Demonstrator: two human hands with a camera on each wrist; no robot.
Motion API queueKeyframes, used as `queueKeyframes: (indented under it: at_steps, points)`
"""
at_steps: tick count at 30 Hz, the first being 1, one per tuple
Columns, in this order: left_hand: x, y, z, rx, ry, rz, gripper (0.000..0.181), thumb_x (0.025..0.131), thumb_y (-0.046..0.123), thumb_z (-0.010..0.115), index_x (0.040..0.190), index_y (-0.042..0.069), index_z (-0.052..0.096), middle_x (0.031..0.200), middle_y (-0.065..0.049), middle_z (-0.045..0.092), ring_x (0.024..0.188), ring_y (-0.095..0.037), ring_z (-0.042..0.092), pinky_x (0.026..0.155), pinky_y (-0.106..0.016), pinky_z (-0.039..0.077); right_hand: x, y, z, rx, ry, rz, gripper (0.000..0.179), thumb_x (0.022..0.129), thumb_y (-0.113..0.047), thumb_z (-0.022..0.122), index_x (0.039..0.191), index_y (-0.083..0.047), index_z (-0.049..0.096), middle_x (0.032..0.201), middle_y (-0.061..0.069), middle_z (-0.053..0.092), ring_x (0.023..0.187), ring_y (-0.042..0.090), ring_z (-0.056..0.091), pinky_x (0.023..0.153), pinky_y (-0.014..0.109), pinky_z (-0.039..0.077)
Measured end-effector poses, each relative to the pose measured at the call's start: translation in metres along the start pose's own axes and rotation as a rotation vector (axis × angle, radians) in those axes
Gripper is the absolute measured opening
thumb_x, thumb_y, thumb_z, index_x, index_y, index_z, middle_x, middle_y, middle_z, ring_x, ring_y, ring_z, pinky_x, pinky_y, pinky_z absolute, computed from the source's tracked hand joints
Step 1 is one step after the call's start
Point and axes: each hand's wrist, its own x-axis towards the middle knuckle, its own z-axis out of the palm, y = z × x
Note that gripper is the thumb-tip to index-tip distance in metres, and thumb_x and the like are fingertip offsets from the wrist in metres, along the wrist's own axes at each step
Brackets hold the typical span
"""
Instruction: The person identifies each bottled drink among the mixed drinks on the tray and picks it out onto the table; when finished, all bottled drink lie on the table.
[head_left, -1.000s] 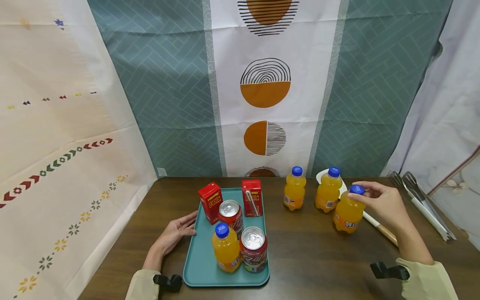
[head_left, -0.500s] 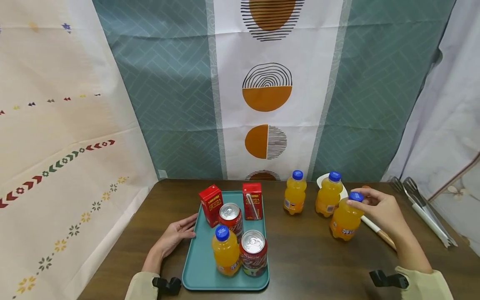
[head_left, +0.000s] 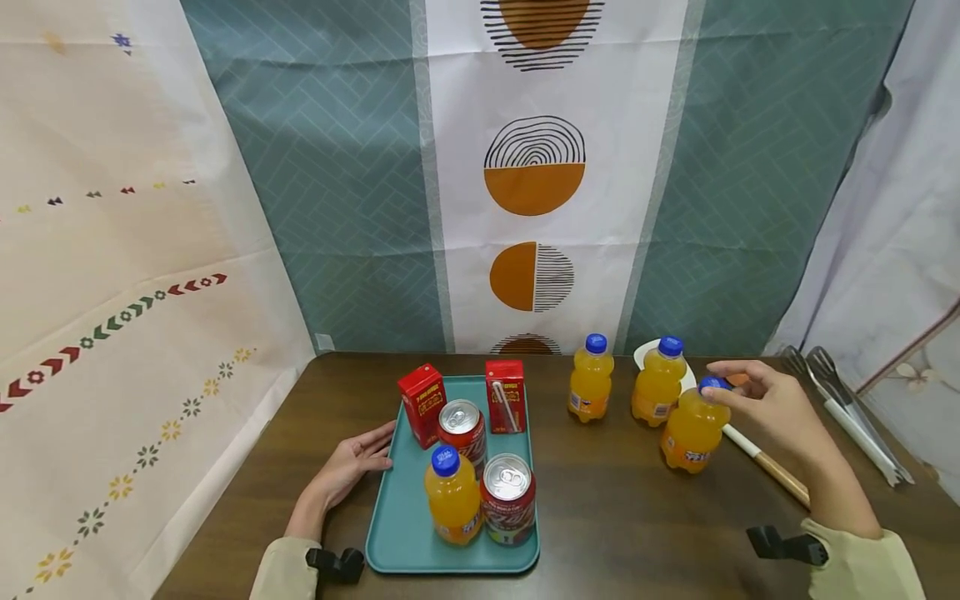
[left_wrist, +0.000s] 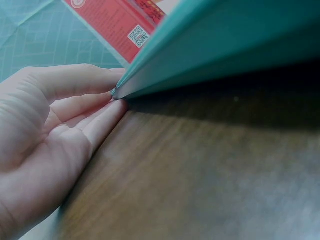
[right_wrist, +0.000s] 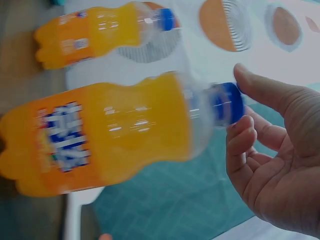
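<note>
My left hand (head_left: 343, 475) lies on its side at the left edge of a teal tray (head_left: 405, 533). Its fairly straight fingertips touch the rim in the left wrist view. On the tray stand two red drink cartons (head_left: 506, 397), two red soda cans (head_left: 508, 500) and one orange soda bottle (head_left: 453, 500). My right hand (head_left: 776, 408) is at the blue cap (right_wrist: 229, 104) of another orange soda bottle (head_left: 692, 433), upright on the table. Thumb and fingers stand loosely spread around the cap, the thumb tip right at its edge in the right wrist view.
Two more orange soda bottles (head_left: 591, 379) stand at the back of the table, the right one in front of a white utensil (head_left: 686, 381). A wooden handle (head_left: 780, 479) extends beyond my right hand's bottle. Metal-ended tongs (head_left: 855, 421) lie at the far right.
The bottle at my right hand has shifted slightly left and toward me, then stayed put. My right hand has since loosened and drawn back a little right. The left hand has not moved.
</note>
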Motion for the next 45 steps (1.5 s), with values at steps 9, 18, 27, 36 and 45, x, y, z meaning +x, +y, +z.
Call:
queueKeyframes:
  at_steps: [9, 18, 27, 36, 45]
  points:
    - [0.001, -0.002, 0.000, -0.015, 0.002, 0.004, 0.073, 0.091, 0.004, 0.064, 0.151, -0.008, 0.023, 0.158, -0.029, 0.021, 0.126, 0.000, 0.055, 0.100, -0.015, 0.048, 0.001, -0.029, -0.010, 0.050, 0.008, -0.134, 0.027, 0.093, -0.025, 0.067, 0.120, -0.028, 0.061, 0.083, -0.015, 0.065, 0.072, 0.007, 0.058, 0.062, 0.016, 0.049]
    - [0.001, 0.000, -0.003, -0.011, 0.002, 0.002, 0.073, 0.091, 0.004, 0.064, 0.151, -0.007, 0.023, 0.159, -0.028, 0.021, 0.128, -0.001, 0.054, 0.100, -0.016, 0.048, 0.008, -0.063, 0.036, 0.183, -0.073, -0.233, 0.025, 0.091, -0.019, 0.069, 0.116, -0.019, 0.065, 0.083, -0.010, 0.063, 0.066, 0.012, 0.057, 0.055, 0.023, 0.049]
    - [0.002, 0.001, 0.001, -0.013, 0.007, -0.012, 0.074, 0.091, 0.005, 0.064, 0.152, -0.007, 0.023, 0.159, -0.028, 0.021, 0.134, -0.009, 0.051, 0.101, -0.016, 0.048, 0.017, -0.102, 0.083, 0.270, -0.184, -0.279, 0.032, 0.090, -0.016, 0.070, 0.118, -0.005, 0.063, 0.078, -0.006, 0.060, 0.060, 0.012, 0.050, 0.049, 0.024, 0.042]
    - [0.000, 0.000, 0.000, -0.014, 0.001, -0.003, 0.074, 0.091, 0.004, 0.064, 0.151, -0.007, 0.023, 0.158, -0.028, 0.021, 0.132, -0.006, 0.052, 0.100, -0.016, 0.048, 0.015, -0.123, 0.132, 0.394, -0.332, -0.314, 0.033, 0.088, -0.011, 0.071, 0.118, -0.002, 0.063, 0.089, 0.012, 0.060, 0.070, 0.013, 0.054, 0.059, 0.020, 0.048]
    - [0.002, 0.000, 0.000, -0.023, -0.009, 0.015, 0.073, 0.091, 0.003, 0.063, 0.151, -0.008, 0.023, 0.158, -0.029, 0.020, 0.126, 0.002, 0.054, 0.100, -0.015, 0.048, 0.006, -0.146, 0.171, 0.430, -0.490, -0.379, 0.038, 0.088, -0.014, 0.072, 0.123, -0.003, 0.062, 0.101, 0.017, 0.063, 0.078, 0.015, 0.057, 0.070, 0.021, 0.054]
